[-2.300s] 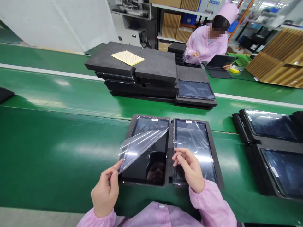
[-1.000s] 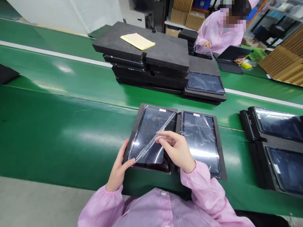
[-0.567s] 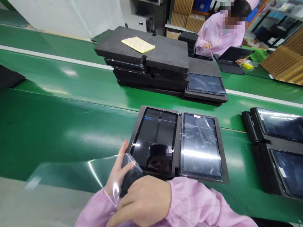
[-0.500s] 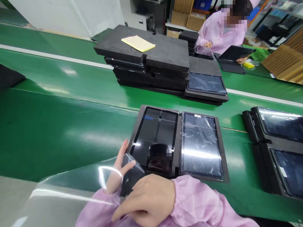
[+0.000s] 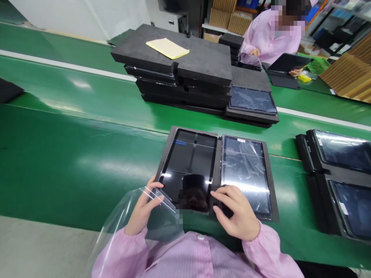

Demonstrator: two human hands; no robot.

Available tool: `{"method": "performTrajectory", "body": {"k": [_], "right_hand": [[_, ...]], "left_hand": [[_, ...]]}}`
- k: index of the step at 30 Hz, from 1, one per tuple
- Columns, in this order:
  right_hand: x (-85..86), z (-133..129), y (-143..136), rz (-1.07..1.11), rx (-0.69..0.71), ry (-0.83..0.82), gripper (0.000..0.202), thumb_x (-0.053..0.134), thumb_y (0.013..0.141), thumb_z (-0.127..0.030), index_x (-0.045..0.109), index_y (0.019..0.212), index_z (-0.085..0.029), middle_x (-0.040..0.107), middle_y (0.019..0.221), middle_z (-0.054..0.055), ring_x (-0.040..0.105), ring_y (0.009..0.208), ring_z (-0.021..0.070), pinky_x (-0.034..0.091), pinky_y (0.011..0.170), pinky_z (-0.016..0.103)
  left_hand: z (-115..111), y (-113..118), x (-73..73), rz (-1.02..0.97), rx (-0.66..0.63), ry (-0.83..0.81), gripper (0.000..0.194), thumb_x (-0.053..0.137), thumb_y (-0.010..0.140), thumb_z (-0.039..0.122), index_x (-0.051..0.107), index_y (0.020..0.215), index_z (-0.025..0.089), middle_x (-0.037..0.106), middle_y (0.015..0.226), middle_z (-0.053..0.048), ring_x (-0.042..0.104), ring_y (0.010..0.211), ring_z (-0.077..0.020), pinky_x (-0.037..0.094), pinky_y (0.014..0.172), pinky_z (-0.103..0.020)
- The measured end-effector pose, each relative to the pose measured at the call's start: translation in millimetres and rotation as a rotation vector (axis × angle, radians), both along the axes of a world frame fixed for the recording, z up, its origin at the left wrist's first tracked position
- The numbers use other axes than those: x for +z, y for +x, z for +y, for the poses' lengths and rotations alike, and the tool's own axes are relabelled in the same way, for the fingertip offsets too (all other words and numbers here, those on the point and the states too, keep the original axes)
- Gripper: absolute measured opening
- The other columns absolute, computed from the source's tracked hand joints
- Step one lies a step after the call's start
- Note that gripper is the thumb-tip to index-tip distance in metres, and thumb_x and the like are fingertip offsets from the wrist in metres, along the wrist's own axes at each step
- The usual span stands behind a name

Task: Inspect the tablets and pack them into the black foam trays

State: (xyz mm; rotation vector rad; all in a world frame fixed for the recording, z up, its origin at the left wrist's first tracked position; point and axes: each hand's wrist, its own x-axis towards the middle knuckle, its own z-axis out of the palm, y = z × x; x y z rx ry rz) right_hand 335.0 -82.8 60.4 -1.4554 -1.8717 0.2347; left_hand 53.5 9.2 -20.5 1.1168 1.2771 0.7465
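Observation:
A black tablet [image 5: 189, 166] lies face up in a dark foam tray [image 5: 166, 154], its bare, glossy screen reflecting light. A clear plastic film [image 5: 116, 227] hangs from my left hand [image 5: 145, 208] over the wrist and the tablet's lower left corner. My left thumb and fingers pinch the film's edge beside that corner. My right hand [image 5: 236, 210] is at the tablet's lower right edge, fingers bent and apart, holding nothing that I can see. Under it in the same tray is a second tablet [image 5: 245, 166] with a wrinkled cover film and a small white label.
Foam trays with film-covered tablets [image 5: 344, 150] are stacked at the right. Behind stands a tall stack of black foam trays [image 5: 199, 61] with a yellow sheet [image 5: 168, 48] on top. Across the green bench [image 5: 72, 158], a co-worker in pink [image 5: 269, 34] handles a tablet in a cover.
My right hand has left the film by my left wrist and moved right to the tablet's right edge. The film has dropped and curled in closer around my left forearm.

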Motion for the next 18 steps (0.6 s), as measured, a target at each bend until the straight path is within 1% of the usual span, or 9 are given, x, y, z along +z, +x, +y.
{"method": "performTrajectory", "body": {"k": [2,4,6,9,11,13,15,18], "right_hand": [[-6.3,-4.9,-3.4,-0.084,0.018,0.022,0.03,0.057,0.086,-0.015,0.068,0.114,-0.021,0.074,0.095,0.01,0.069,0.084,0.0248,0.062,0.072,0.041],[-10.3,-9.8,-7.5,-0.141,0.005,0.051,0.029,0.057,0.086,-0.015,0.069,0.112,-0.018,0.073,0.097,0.011,0.068,0.088,0.0262,0.062,0.077,0.045],[-12.1,-14.2,-9.0,-0.163,0.003,0.061,0.027,0.057,0.085,-0.014,0.07,0.109,-0.017,0.072,0.097,0.012,0.068,0.089,0.026,0.061,0.083,0.047],[-12.9,-18.8,-5.8,-0.126,0.048,0.047,0.021,0.057,0.084,-0.013,0.072,0.097,-0.02,0.073,0.1,0.011,0.069,0.091,0.025,0.058,0.092,0.05],[-13.5,-20.1,-2.7,-0.07,0.07,0.03,0.018,0.058,0.084,-0.013,0.072,0.088,-0.022,0.074,0.101,0.009,0.07,0.093,0.0239,0.057,0.096,0.049],[-14.4,-20.0,-0.9,-0.025,0.058,0.018,0.016,0.059,0.084,-0.012,0.07,0.086,-0.023,0.075,0.098,0.008,0.07,0.091,0.0222,0.056,0.097,0.046],[-15.2,-19.1,-0.4,-0.005,0.035,0.008,0.016,0.06,0.084,-0.01,0.069,0.086,-0.023,0.076,0.095,0.006,0.071,0.087,0.0207,0.057,0.096,0.044],[-14.6,-18.0,0.6,0.034,0.043,-0.026,0.013,0.063,0.085,-0.012,0.065,0.08,-0.025,0.076,0.087,0.004,0.071,0.083,0.0197,0.056,0.097,0.044]], "left_hand": [[-0.3,1.0,1.4,-0.015,0.009,-0.027,0.037,0.079,0.067,0.054,0.07,0.089,0.026,0.05,0.155,-0.007,0.046,0.142,-0.0393,0.038,0.117,-0.052],[-0.4,1.7,3.4,-0.012,0.014,-0.043,0.036,0.079,0.067,0.052,0.068,0.088,0.025,0.049,0.156,-0.007,0.047,0.14,-0.0386,0.038,0.116,-0.05],[0.0,2.3,5.8,-0.003,0.021,-0.044,0.035,0.079,0.067,0.051,0.066,0.087,0.024,0.051,0.153,-0.008,0.049,0.138,-0.0379,0.039,0.114,-0.048],[0.9,3.1,8.4,0.011,0.027,-0.027,0.032,0.078,0.068,0.048,0.064,0.085,0.024,0.057,0.146,-0.009,0.05,0.136,-0.0367,0.044,0.109,-0.045],[1.3,3.4,9.3,0.013,0.02,-0.027,0.031,0.077,0.069,0.047,0.063,0.084,0.024,0.057,0.145,-0.009,0.052,0.134,-0.036,0.047,0.105,-0.043],[1.3,3.4,10.0,0.024,0.012,-0.038,0.032,0.075,0.068,0.048,0.061,0.084,0.024,0.055,0.147,-0.009,0.053,0.133,-0.0359,0.048,0.102,-0.042],[0.9,3.5,11.2,0.048,0.006,-0.05,0.032,0.074,0.068,0.048,0.059,0.083,0.024,0.052,0.15,-0.009,0.052,0.133,-0.036,0.048,0.102,-0.043],[0.0,5.0,14.3,0.092,0.0,-0.029,0.03,0.07,0.07,0.049,0.056,0.082,0.024,0.052,0.151,-0.009,0.056,0.129,-0.0358,0.049,0.101,-0.044]]}}
